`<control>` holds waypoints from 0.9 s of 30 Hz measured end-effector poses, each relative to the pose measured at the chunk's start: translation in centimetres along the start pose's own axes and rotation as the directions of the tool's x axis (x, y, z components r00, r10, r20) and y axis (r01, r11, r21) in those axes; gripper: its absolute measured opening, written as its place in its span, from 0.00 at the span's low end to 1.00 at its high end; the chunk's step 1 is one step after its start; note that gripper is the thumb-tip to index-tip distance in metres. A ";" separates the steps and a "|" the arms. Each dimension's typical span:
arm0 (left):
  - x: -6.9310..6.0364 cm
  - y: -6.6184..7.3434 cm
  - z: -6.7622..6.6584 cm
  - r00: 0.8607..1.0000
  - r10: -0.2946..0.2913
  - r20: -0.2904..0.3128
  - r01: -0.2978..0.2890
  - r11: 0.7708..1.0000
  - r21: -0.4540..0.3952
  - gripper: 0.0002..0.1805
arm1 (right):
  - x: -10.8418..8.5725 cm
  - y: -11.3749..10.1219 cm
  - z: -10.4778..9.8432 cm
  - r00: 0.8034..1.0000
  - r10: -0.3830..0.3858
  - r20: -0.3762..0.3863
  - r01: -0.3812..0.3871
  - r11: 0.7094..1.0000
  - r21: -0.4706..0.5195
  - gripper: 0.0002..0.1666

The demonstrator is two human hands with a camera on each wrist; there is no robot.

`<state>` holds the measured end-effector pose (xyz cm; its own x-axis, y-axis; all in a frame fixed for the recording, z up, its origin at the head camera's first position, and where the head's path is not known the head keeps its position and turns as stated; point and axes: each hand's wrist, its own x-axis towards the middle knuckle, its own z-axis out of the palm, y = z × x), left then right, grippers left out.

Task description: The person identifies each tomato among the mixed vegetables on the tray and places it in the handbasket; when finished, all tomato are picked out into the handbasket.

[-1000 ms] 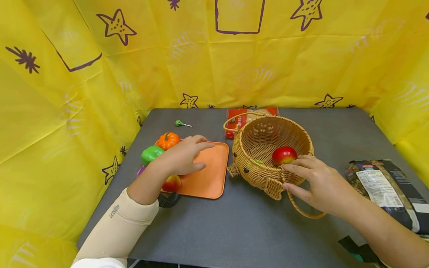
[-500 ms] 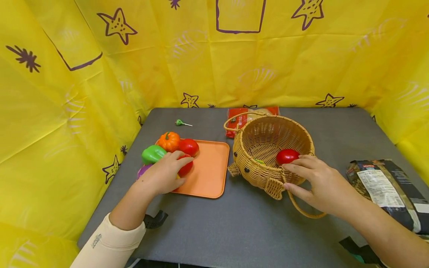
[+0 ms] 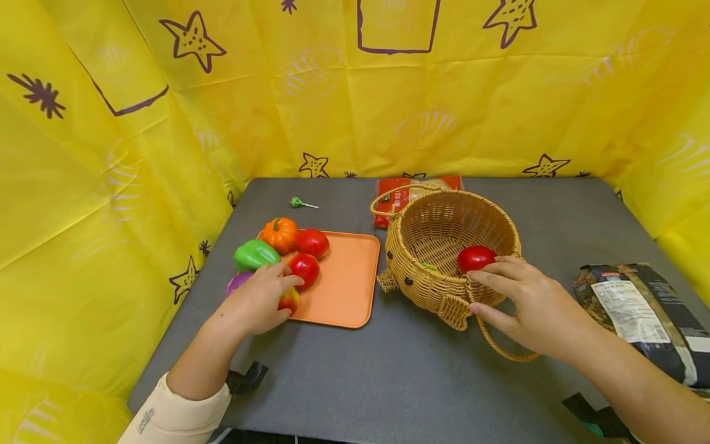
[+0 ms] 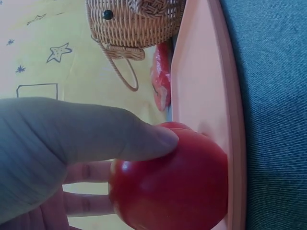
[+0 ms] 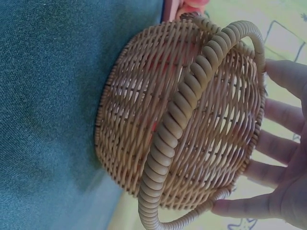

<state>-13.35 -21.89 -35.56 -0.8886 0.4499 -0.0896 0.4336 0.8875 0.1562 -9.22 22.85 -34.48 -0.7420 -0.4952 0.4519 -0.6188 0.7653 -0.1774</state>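
In the head view, my left hand (image 3: 256, 301) reaches over the front left of an orange tray (image 3: 346, 296), around a red and yellow fruit (image 3: 288, 300). The left wrist view shows its thumb pressed on the fruit (image 4: 177, 187), fingers on the far side. My right hand (image 3: 535, 306) rests at the near right rim of a wicker basket (image 3: 438, 293), its fingers fairly straight and spread. A red fruit (image 3: 474, 259) lies inside the basket near those fingertips. The right wrist view shows the fingertips at the rim and the thumb by the handle (image 5: 165, 139).
Two red fruits (image 3: 305, 269), an orange pumpkin (image 3: 280, 235), a green pepper (image 3: 256, 254) and a purple item (image 3: 238, 282) crowd the tray's left. A lollipop (image 3: 297, 202) and red packet (image 3: 388, 203) lie behind; a dark bag (image 3: 629, 311) lies right.
My left hand has moved left and toward the front edge, from above the tray to the red and yellow fruit. Inside the basket the red fruit has shifted slightly right. My right hand has hardly moved.
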 end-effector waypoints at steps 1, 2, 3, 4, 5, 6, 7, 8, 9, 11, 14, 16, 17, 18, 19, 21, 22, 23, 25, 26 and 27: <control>0.0 0.0 0.1 1.000 0.007 -0.003 -0.007 1.000 -0.001 0.26 | 0.0 0.0 0.0 1.000 0.001 0.001 -0.001 1.000 0.000 0.31; -0.1 0.0 0.2 1.000 0.015 -0.006 -0.015 1.000 -0.003 0.24 | 0.0 0.0 0.0 1.000 0.002 0.002 -0.002 1.000 -0.001 0.31; -0.1 0.0 0.2 1.000 0.018 -0.006 -0.018 1.000 -0.006 0.24 | 0.0 0.0 0.0 1.000 0.003 0.002 -0.003 1.000 -0.001 0.31; -0.1 0.0 0.2 1.000 0.021 -0.006 -0.021 1.000 -0.008 0.23 | 0.0 0.0 0.0 1.000 0.003 0.001 -0.003 1.000 -0.001 0.31; -0.1 0.0 0.3 1.000 0.024 -0.007 -0.024 1.000 -0.010 0.22 | 0.0 0.0 0.0 1.000 0.003 0.000 -0.003 1.000 -0.002 0.31; -0.1 0.1 0.3 1.000 0.025 -0.006 -0.025 1.000 -0.009 0.21 | 0.0 0.0 0.0 1.000 0.003 -0.001 -0.003 1.000 -0.002 0.31; -0.1 0.1 0.3 1.000 0.023 -0.005 -0.023 1.000 -0.006 0.21 | 0.0 0.0 0.0 1.000 0.003 -0.001 -0.003 1.000 -0.002 0.31; -0.2 0.1 0.3 1.000 0.021 -0.004 -0.021 1.000 -0.005 0.21 | 0.0 0.0 0.0 1.000 0.003 -0.001 -0.003 1.000 -0.002 0.31; -0.2 0.1 0.3 1.000 0.018 -0.003 -0.018 1.000 -0.003 0.20 | 0.0 0.0 0.0 1.000 0.004 -0.001 -0.004 1.000 -0.002 0.31; -0.2 0.1 0.3 1.000 0.023 -0.006 -0.023 1.000 0.001 0.20 | 0.0 0.0 0.0 1.000 0.005 0.000 -0.005 1.000 -0.001 0.31; -0.3 0.2 0.3 1.000 0.027 -0.012 -0.027 1.000 0.003 0.19 | 0.0 0.0 0.0 1.000 0.009 0.004 -0.009 1.000 0.000 0.31; -0.3 0.3 0.2 0.999 0.036 -0.015 -0.036 0.999 -0.001 0.19 | 0.0 0.0 0.0 1.000 0.010 0.006 -0.010 1.000 -0.001 0.31; -0.4 0.3 0.2 0.999 0.040 -0.017 -0.040 0.999 -0.007 0.19 | 0.0 0.0 0.0 1.000 0.011 0.006 -0.011 1.000 0.000 0.31; -0.4 0.4 0.1 0.999 0.044 -0.018 -0.045 0.999 -0.015 0.18 | 0.0 0.0 0.0 1.000 0.010 0.006 -0.010 1.000 0.000 0.31; -0.4 0.5 0.1 0.998 0.053 -0.018 -0.053 0.998 -0.023 0.18 | 0.0 0.0 0.0 1.000 0.010 0.005 -0.010 1.000 0.000 0.31; -0.5 0.6 0.1 0.997 0.075 -0.020 -0.076 0.996 -0.041 0.18 | -0.1 0.0 0.0 1.000 0.009 0.005 -0.009 1.000 -0.002 0.31; -0.5 0.7 0.1 0.996 0.085 -0.023 -0.086 0.995 -0.049 0.18 | -0.1 0.0 0.0 1.000 0.010 0.005 -0.010 1.000 -0.002 0.30; -0.5 0.8 0.0 0.995 0.097 -0.026 -0.099 0.994 -0.056 0.18 | -0.1 -0.1 0.0 1.000 0.010 0.006 -0.010 1.000 -0.002 0.30; -0.4 1.1 -0.1 0.991 0.126 -0.037 -0.128 0.990 -0.065 0.17 | -0.1 -0.1 0.0 1.000 0.013 0.010 -0.013 1.000 -0.002 0.30; -0.3 1.2 -0.2 0.989 0.141 -0.044 -0.144 0.987 -0.068 0.17 | -0.1 -0.1 0.0 1.000 0.013 0.011 -0.013 1.000 -0.001 0.30; -0.3 1.3 -0.3 0.987 0.154 -0.051 -0.158 0.985 -0.072 0.17 | 0.0 -0.1 -0.1 1.000 0.014 0.013 -0.014 1.000 0.000 0.30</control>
<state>-12.60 -20.85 -35.01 -0.8176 0.5756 -0.0142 0.5563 0.7961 0.2384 -9.11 22.83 -34.44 -0.7538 -0.4896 0.4382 -0.6082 0.7723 -0.1834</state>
